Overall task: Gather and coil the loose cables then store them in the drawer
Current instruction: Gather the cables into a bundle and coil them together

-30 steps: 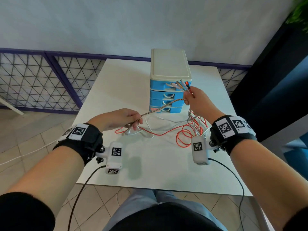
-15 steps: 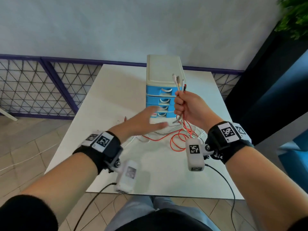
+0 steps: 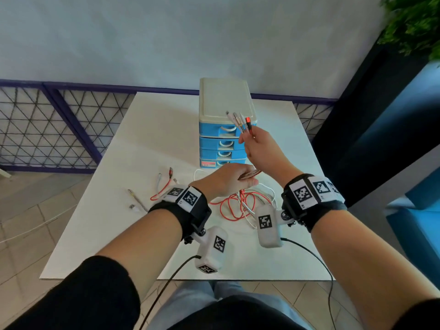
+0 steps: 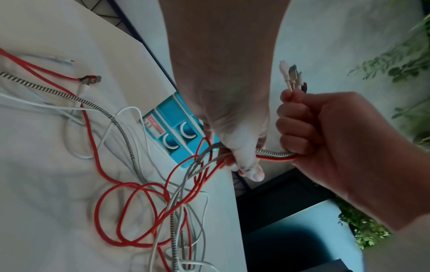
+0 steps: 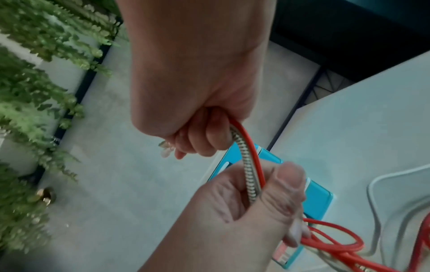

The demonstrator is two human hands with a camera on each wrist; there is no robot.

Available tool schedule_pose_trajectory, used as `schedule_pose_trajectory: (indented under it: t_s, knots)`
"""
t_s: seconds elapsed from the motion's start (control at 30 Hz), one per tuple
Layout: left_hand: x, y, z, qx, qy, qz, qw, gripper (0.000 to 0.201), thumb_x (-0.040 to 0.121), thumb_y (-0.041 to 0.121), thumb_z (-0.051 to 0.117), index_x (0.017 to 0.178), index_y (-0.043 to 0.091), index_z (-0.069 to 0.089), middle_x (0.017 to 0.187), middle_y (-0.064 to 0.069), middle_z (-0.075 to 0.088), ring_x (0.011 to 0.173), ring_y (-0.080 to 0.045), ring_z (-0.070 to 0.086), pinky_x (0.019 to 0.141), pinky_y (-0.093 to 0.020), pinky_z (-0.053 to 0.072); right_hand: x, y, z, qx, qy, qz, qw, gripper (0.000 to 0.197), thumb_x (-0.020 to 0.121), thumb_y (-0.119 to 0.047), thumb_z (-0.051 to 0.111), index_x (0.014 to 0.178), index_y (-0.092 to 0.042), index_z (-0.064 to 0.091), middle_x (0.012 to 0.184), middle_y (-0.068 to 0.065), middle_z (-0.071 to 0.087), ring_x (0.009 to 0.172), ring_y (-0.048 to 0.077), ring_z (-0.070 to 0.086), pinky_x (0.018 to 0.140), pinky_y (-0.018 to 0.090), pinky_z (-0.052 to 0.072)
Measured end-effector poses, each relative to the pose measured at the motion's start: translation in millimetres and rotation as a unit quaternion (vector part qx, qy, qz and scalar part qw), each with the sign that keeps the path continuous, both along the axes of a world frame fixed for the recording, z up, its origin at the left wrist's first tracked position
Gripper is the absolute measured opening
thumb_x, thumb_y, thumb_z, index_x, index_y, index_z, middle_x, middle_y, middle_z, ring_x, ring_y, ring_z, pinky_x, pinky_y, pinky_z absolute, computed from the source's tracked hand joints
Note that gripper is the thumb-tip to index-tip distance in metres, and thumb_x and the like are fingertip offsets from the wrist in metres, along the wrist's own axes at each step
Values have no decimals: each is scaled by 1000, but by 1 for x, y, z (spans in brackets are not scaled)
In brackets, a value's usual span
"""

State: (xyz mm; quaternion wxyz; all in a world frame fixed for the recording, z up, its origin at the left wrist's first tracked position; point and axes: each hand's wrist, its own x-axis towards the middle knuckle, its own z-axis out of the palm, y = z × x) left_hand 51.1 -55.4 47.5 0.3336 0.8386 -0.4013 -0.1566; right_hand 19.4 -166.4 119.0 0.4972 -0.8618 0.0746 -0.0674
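Several loose cables, red, white and braided, lie tangled (image 3: 238, 206) on the white table (image 3: 147, 139). My right hand (image 3: 250, 144) is raised in front of the blue drawer unit (image 3: 214, 141) and grips the bundle just below its plug ends (image 3: 239, 120), which stick up from the fist. My left hand (image 3: 238, 179) grips the same bundle a little lower, thumb over the red and braided strands (image 5: 249, 165). In the left wrist view the cables (image 4: 144, 202) trail from my left hand (image 4: 237, 147) down onto the table, beside my right hand (image 4: 300, 128).
The other cable ends (image 3: 164, 179) and a braided plug end (image 3: 135, 198) lie on the table at the left. The drawer unit has a white top (image 3: 223, 98) and stands at the table's far side. A railing (image 3: 47, 129) runs behind, and a plant (image 3: 409, 22) is at the top right.
My left hand let go of the cable ends at the left, swung right and took hold of the bundle under my right hand. My right hand lifted the plug ends higher.
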Motion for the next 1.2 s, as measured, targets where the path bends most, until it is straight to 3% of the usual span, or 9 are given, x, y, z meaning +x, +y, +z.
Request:
schedule_pose_trajectory:
  t_s: [0.17,0.3,0.53,0.67,0.83,1.0,1.1,1.13,1.2]
  knots:
    - [-4,-4,-14,55,-58,21,997,15,92,36,54,86,22,55,64,13,49,76,-12,50,81,-32,27,-6,-7,3,-83,-17,-7,996,25,102,-19,36,87,-14,55,60,-2,44,48,12,36,39,13,27]
    - [-9,-5,-31,81,-52,59,994,14,93,42,49,94,29,55,72,8,58,90,-19,55,85,-37,24,-7,-16,10,-81,-30,-41,995,24,101,-21,35,90,-15,56,61,-3,44,49,12,36,41,17,30]
    - [-8,12,-26,41,52,152,986,33,84,51,60,98,21,64,87,8,60,80,-10,49,75,-25,33,-1,-19,36,-15,-83,-56,995,28,100,-20,35,79,-24,53,62,-4,44,50,13,37,50,31,33]
    - [-1,26,-33,-26,152,147,977,22,82,46,65,87,25,71,84,4,69,88,-20,63,88,-40,46,3,-15,41,16,-90,-52,994,28,100,-19,34,80,-23,53,62,-2,42,49,12,36,47,29,31]
    - [-1,59,-36,-214,275,186,919,20,87,13,64,98,-1,72,77,10,75,78,-1,65,80,-17,50,10,-27,42,-6,-104,-88,991,30,100,-19,33,78,-25,52,64,-7,45,52,13,39,50,28,34]
    - [10,91,-29,-320,456,234,797,20,95,19,51,85,14,67,87,4,74,96,-10,63,94,-30,42,7,-40,36,-67,-98,-125,985,23,101,-17,32,91,-16,53,69,-9,46,55,11,41,50,25,34]
    - [12,97,-21,-371,492,275,737,21,95,14,46,78,10,57,81,-3,74,95,-18,64,106,-42,40,7,-42,33,-70,-95,-132,984,22,101,-16,32,92,-16,52,69,-9,46,54,10,40,50,25,33]
    - [12,95,-17,-372,488,281,738,22,94,13,44,76,10,55,79,-4,73,93,-19,63,107,-44,39,8,-40,32,-64,-93,-131,985,23,101,-16,32,91,-17,52,69,-8,46,54,10,40,50,24,33]
    - [11,92,-10,-319,459,260,787,26,93,18,42,69,13,51,85,-5,73,92,-19,60,105,-45,38,9,-35,32,-35,-90,-122,988,25,101,-17,32,85,-21,52,67,-7,45,54,10,41,49,24,34]
